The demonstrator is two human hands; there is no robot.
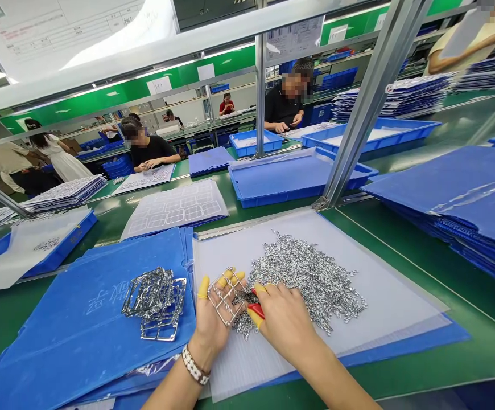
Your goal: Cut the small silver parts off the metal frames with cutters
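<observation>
My left hand (212, 322), palm up with yellow covers on its fingertips, holds a small square metal grid frame (217, 294) with twisted inner bars. My right hand (288, 319), also with yellow finger covers, grips red-handled pliers (256, 310). Their dark tips are at the right side of the frame; whether they touch it I cannot tell. Just beyond both hands, a heap of small silvery metal pieces (309, 279) lies on a translucent white sheet (384, 330). Left of my left hand, several similar metal frames (156, 299) are piled on a blue plastic sheet (89, 319).
A metal post (358, 108) rises behind the heap. Around it are a blue tray (281, 179), a stack of blue sheets (456, 188) and a white sheet with a frame pattern (179, 205). Across the bench a person in black (288, 99) works, with others nearby.
</observation>
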